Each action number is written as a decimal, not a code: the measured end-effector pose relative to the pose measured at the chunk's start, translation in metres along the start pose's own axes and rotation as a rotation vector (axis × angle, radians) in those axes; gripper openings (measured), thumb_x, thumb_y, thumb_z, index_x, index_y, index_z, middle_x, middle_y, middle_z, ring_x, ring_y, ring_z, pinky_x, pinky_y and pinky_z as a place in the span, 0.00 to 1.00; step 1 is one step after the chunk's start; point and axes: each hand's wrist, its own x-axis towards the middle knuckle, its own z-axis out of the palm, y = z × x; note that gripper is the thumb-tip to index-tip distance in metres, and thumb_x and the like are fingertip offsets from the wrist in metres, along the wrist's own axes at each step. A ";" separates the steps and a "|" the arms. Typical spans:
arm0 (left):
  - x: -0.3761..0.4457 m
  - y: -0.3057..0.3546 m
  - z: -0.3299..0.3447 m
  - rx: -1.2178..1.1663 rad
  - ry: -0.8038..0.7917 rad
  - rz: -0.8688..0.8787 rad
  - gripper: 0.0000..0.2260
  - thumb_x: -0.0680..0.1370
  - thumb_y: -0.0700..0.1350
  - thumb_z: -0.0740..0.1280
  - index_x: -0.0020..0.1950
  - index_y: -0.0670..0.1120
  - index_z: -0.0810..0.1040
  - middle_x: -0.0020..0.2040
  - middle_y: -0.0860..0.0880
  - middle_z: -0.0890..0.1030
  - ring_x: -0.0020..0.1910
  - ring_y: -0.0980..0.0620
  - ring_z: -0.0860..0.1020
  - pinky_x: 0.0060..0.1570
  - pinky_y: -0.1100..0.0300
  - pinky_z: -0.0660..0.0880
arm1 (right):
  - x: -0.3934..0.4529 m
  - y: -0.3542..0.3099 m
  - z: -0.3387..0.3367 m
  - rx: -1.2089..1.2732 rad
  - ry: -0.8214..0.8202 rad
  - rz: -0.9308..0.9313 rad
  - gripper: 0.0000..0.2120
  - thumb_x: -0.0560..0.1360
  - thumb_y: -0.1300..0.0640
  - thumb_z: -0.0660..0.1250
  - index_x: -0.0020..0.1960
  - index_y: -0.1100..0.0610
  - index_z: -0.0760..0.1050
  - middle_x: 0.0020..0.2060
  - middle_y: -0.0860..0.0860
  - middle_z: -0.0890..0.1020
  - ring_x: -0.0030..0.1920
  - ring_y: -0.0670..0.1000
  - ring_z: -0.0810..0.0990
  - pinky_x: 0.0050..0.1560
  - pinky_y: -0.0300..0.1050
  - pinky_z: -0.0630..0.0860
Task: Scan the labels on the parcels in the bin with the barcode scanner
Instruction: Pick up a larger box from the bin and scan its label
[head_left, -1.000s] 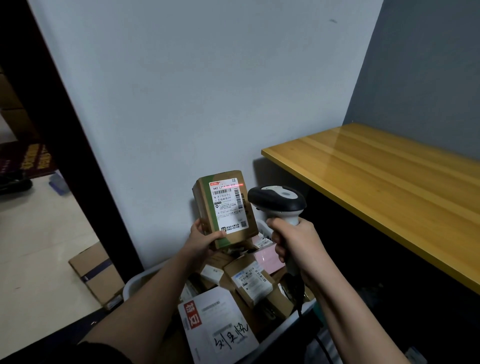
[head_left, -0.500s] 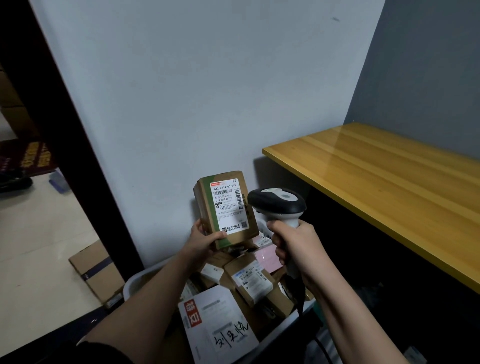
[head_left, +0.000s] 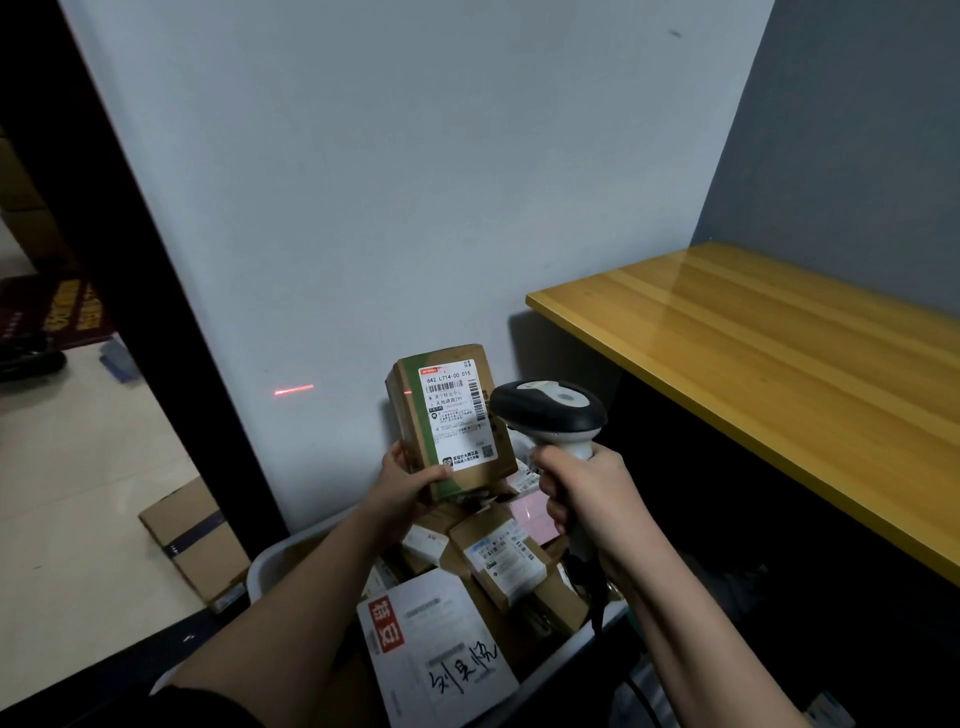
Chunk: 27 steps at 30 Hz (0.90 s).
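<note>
Two hands are busy above the bin (head_left: 270, 566). Left hand (head_left: 402, 480) fingers (head_left: 439, 474) wrap the lower end of an upright cardboard parcel (head_left: 449, 421), label (head_left: 460, 415) facing the camera. Right hand (head_left: 587, 499) is closed round the barcode scanner (head_left: 548, 408) handle, just right of the parcel. A red laser line (head_left: 293, 389) falls on the wall (head_left: 389, 182), left of the parcel. More parcels (head_left: 506, 564) fill the bin below.
</note>
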 end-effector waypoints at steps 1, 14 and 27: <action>0.000 0.000 0.000 -0.002 -0.002 0.001 0.39 0.71 0.35 0.73 0.76 0.49 0.55 0.68 0.42 0.72 0.51 0.49 0.78 0.39 0.57 0.81 | 0.000 0.000 0.000 0.004 0.000 -0.001 0.05 0.73 0.58 0.67 0.41 0.59 0.74 0.24 0.51 0.70 0.21 0.47 0.67 0.22 0.40 0.65; 0.008 -0.005 -0.005 -0.008 -0.011 0.013 0.37 0.71 0.35 0.73 0.75 0.48 0.58 0.68 0.42 0.73 0.54 0.48 0.79 0.37 0.59 0.82 | 0.001 0.000 -0.002 -0.002 0.003 -0.017 0.05 0.73 0.58 0.67 0.41 0.59 0.73 0.24 0.52 0.71 0.21 0.48 0.67 0.22 0.40 0.64; 0.009 -0.009 -0.009 -0.029 -0.009 -0.023 0.40 0.70 0.35 0.73 0.76 0.49 0.56 0.68 0.42 0.72 0.54 0.46 0.78 0.38 0.56 0.82 | 0.003 0.003 -0.001 -0.005 0.001 0.003 0.05 0.72 0.57 0.67 0.41 0.59 0.74 0.24 0.52 0.70 0.21 0.48 0.66 0.23 0.40 0.64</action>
